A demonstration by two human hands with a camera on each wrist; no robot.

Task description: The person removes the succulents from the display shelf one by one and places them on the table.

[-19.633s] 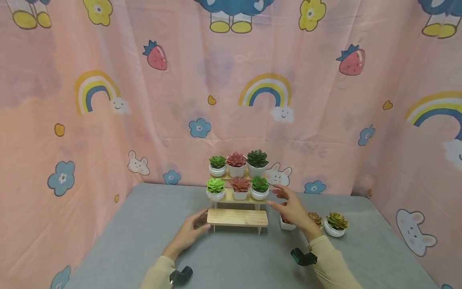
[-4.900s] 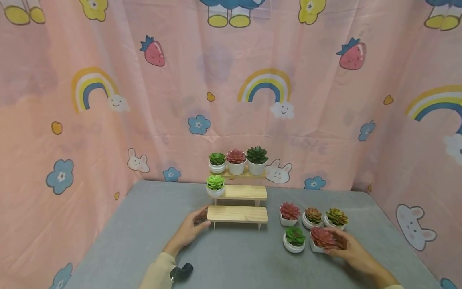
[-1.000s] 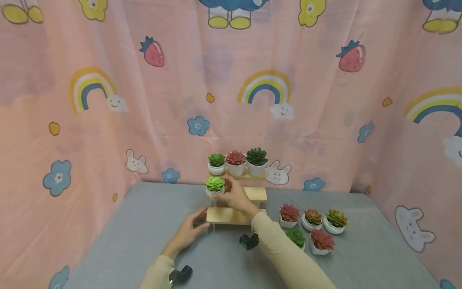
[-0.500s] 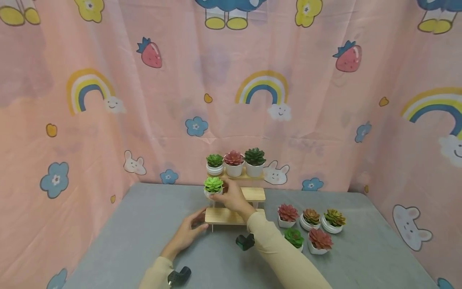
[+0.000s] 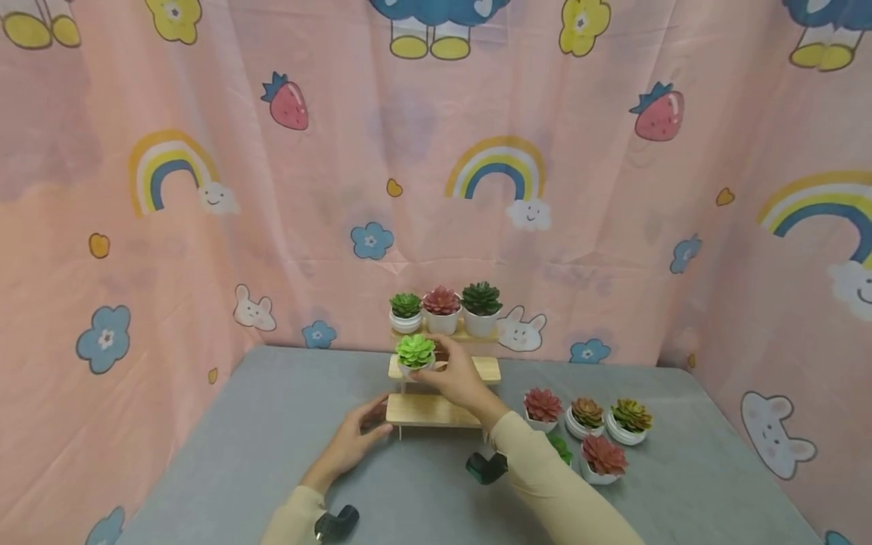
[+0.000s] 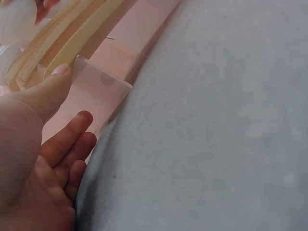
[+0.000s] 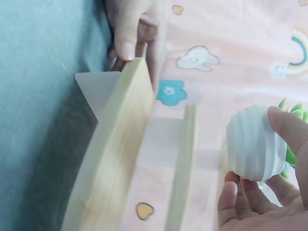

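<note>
My right hand (image 5: 458, 372) pinches the white ribbed pot of a bright green succulent (image 5: 415, 351) at the left of the stand's middle step. In the right wrist view, thumb and fingers hold the pot (image 7: 250, 143), which is tilted and looks clear of the boards. My left hand (image 5: 349, 441) holds the left end of the bottom step of a three-step wooden stand (image 5: 429, 409). Its thumb (image 6: 58, 79) touches the board end beside a clear support panel (image 6: 94, 89). On the top step stand a green succulent (image 5: 406, 306), a red one (image 5: 441, 303) and a dark green one (image 5: 481, 301).
Right of the stand, potted succulents stand on the grey table (image 5: 272, 424): a red one (image 5: 543, 406), an orange-brown one (image 5: 587, 413), a yellow-green one (image 5: 630, 416), another red one (image 5: 603, 456) and a green one (image 5: 561, 448), partly behind my right sleeve. A pink patterned curtain hangs behind.
Since the oldest frame, a red and a green succulent have gone from the middle step to the table. Just now my right hand shifted the bright green succulent rightward. My left hand stays put.
</note>
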